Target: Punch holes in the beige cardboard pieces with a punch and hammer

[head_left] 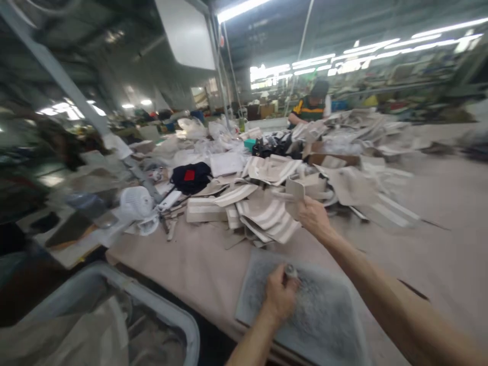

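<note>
Nearest the camera, two bare forearms come in from the lower edge, and the left hand [280, 292] is curled around a small cylindrical tool [291, 271], its round end showing above the fist over a worn grey board [324, 325]. Farther out, the right hand [314, 216] has its fingertips closed on the edge of a flat pale panel [295, 188], at the near side of a heap of cut pieces [267, 216]; blur hides how firm that pinch is. If the panel were pulled sharply, its edge might catch on the overlapping pieces and drag some out of order, or slip from so small a hold. A loose grip on the tool could let it drop and roll on the board, I judge. Beyond the right hand, more pieces, clear plastic wrap [339, 145] and a cardboard box [331, 158] crowd the way across the table [183, 264]. Left of the heap lie a dark cloth bundle [192, 178] with a red patch and a white fan [137, 203]; a grey bin [190, 325] stands by the near edge, and a co-worker [312, 109] is at the far side.
</note>
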### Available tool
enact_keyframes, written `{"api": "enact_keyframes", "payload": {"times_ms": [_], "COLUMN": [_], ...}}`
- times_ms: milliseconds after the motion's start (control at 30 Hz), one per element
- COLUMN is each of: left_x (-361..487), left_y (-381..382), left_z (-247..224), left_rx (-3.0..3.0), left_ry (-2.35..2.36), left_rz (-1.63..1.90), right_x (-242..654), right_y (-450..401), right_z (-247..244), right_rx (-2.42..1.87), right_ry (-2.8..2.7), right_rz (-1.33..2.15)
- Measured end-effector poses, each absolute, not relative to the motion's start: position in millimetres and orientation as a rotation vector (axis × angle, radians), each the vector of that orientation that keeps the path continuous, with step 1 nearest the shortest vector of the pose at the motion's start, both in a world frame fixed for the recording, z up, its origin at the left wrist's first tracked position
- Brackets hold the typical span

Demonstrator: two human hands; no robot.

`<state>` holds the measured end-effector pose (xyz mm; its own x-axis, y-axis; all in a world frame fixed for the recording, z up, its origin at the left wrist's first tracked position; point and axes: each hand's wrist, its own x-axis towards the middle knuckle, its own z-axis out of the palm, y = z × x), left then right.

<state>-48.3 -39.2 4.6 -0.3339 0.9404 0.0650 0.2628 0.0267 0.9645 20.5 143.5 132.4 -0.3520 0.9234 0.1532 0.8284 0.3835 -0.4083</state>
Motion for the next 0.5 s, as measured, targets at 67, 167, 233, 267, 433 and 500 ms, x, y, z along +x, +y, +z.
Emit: {"api": "enact_keyframes", "payload": {"times_ms": [67, 167, 233, 267, 433, 500], "left_x": [-49.2, -51.3, -53.0, -53.7, -51.4, -44.9], "left_y": [-41.9, -45.4, -47.0, -47.5, -39.2, -29.5], "left_z": [0.1, -2.8, -2.2, -1.2, 13.0, 21.2], "left_rx": [1.248, 1.206, 1.139, 1.1, 1.009, 1.043], "left_ry": [1.626, 1.578, 1.582, 1.589, 1.533, 1.45], "left_rz": [1.362, 1.402, 1.44, 1.46, 1.514, 1.487], "right_x": [71.2, 127.9, 146.6, 150.9, 148.9, 144.9], "right_y": [105.9, 15.4, -49.9, -78.9, -160.1, -169.5], "right_z": [125.9, 99.9, 74.6, 61.7, 18.2, 9.7], "right_rx": [-1.567, -1.535, -1.613, -1.671, -1.492, -1.471], "right_ry": [-2.024, -1.383, -1.131, -0.995, -0.268, -0.204], "right_rz": [0.546, 0.958, 1.147, 1.269, 1.717, 1.751]}}
